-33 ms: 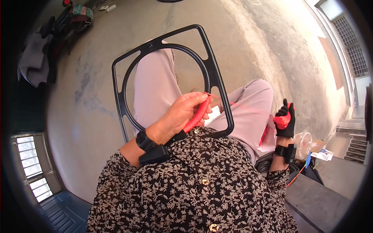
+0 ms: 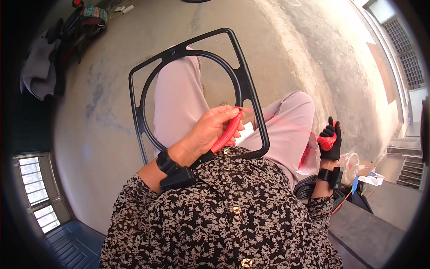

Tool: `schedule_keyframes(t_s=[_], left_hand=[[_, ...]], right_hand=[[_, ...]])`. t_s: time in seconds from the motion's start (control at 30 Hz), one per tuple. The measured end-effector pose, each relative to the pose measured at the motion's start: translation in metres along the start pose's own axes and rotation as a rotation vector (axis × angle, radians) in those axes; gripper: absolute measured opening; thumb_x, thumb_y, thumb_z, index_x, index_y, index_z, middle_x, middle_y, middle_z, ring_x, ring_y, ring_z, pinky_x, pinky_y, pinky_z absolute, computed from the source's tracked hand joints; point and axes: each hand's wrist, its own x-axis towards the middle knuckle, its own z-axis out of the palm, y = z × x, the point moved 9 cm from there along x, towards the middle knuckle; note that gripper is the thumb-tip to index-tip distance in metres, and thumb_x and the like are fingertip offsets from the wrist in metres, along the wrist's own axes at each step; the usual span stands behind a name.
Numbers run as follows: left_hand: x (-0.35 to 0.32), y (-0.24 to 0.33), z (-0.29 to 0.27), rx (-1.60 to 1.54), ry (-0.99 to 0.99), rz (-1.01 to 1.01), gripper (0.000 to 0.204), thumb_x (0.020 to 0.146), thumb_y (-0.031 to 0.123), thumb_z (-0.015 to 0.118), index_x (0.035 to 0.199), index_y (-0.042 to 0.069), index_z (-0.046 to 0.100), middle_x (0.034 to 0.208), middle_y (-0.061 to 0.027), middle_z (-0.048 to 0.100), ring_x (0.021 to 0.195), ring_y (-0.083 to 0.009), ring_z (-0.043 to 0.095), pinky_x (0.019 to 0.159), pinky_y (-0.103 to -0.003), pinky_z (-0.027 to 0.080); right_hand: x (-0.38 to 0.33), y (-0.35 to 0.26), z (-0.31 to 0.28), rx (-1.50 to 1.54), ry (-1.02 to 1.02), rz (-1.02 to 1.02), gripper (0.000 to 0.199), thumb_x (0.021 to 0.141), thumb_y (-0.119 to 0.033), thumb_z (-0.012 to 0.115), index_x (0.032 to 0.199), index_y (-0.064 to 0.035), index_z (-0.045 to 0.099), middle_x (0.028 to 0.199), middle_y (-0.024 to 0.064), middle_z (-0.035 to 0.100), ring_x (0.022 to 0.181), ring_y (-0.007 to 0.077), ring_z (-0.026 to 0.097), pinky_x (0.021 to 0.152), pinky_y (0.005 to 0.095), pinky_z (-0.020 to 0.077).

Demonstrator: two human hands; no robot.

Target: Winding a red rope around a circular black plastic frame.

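A black square frame point(image 2: 244, 77) with a round ring inside it leans across my lap. Red strand is wound in tight turns point(image 2: 227, 134) along the ring's near right part. My bare left hand point(image 2: 206, 130) grips the ring there, thumb and fingertips pressed at the upper end of the winding. From that spot a thin red strand point(image 2: 245, 109) runs off to the right, blurred in places, toward my right hand point(image 2: 329, 142). That hand wears a black and red glove and is held out beside my knee, its fingers curled around the strand.
Right of me, a clear plastic roll point(image 2: 349, 166), papers point(image 2: 372, 179) and dark coiled material point(image 2: 306, 188) lie by a grey bench point(image 2: 365, 226). A blue plastic seat point(image 2: 74, 246) is at lower left. A motorbike point(image 2: 76, 27) stands at far left.
My gloved right hand has shifted slightly to the right and turned a little. My left hand and the black frame have stayed in place.
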Motion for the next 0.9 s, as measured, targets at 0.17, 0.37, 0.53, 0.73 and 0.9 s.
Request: schedule_keyframes(t_s=[0.17, 0.37, 0.53, 0.73, 0.9], left_hand=[[-0.001, 0.002, 0.003, -0.076, 0.002, 0.008, 0.016, 0.096, 0.02, 0.052, 0.095, 0.004, 0.054, 0.076, -0.0129, 0.064, 0.055, -0.0146, 0.064, 0.053, -0.029, 0.058], [-0.001, 0.004, 0.003, 0.042, 0.061, -0.025, 0.015, 0.096, 0.018, 0.052, 0.095, 0.003, 0.054, 0.077, -0.0133, 0.065, 0.057, -0.0165, 0.065, 0.054, -0.031, 0.059], [0.0, 0.001, 0.008, 0.057, 0.029, -0.013, 0.017, 0.094, 0.021, 0.056, 0.094, 0.004, 0.056, 0.079, -0.0124, 0.066, 0.062, -0.0165, 0.065, 0.052, -0.028, 0.057], [0.0, -0.013, 0.015, -0.051, -0.064, -0.116, 0.021, 0.095, 0.021, 0.055, 0.099, 0.001, 0.056, 0.081, -0.0126, 0.064, 0.065, -0.0183, 0.065, 0.056, -0.029, 0.058], [0.0, -0.014, 0.009, -0.125, -0.082, -0.041, 0.024, 0.094, 0.019, 0.057, 0.105, -0.002, 0.057, 0.094, -0.0113, 0.065, 0.082, -0.0186, 0.066, 0.075, -0.03, 0.056]], right_hand=[[-0.018, -0.022, -0.015, -0.34, 0.156, -0.093, 0.039, 0.098, -0.031, 0.051, 0.122, -0.0012, 0.048, 0.06, -0.0071, 0.026, 0.046, 0.0019, 0.025, 0.041, 0.0185, 0.0216], [-0.011, 0.016, 0.075, -0.942, 0.03, -0.279, 0.035, 0.091, -0.029, 0.061, 0.111, -0.0006, 0.059, 0.084, 0.0032, 0.061, 0.071, 0.0112, 0.057, 0.065, 0.026, 0.0473], [-0.002, 0.106, 0.175, -1.356, -0.284, -0.654, 0.027, 0.083, -0.01, 0.069, 0.108, 0.0001, 0.062, 0.096, 0.0044, 0.065, 0.089, 0.0104, 0.06, 0.08, 0.0255, 0.048], [0.009, 0.237, 0.193, -0.584, -0.423, 0.21, 0.033, 0.094, -0.017, 0.055, 0.12, 0.0018, 0.053, 0.104, 0.0074, 0.062, 0.091, 0.0158, 0.061, 0.083, 0.0265, 0.0502], [-0.028, 0.25, 0.218, -0.424, -0.654, 0.412, 0.047, 0.099, -0.031, 0.043, 0.132, 0.0025, 0.043, 0.122, 0.0191, 0.056, 0.108, 0.03, 0.058, 0.09, 0.0448, 0.052]])
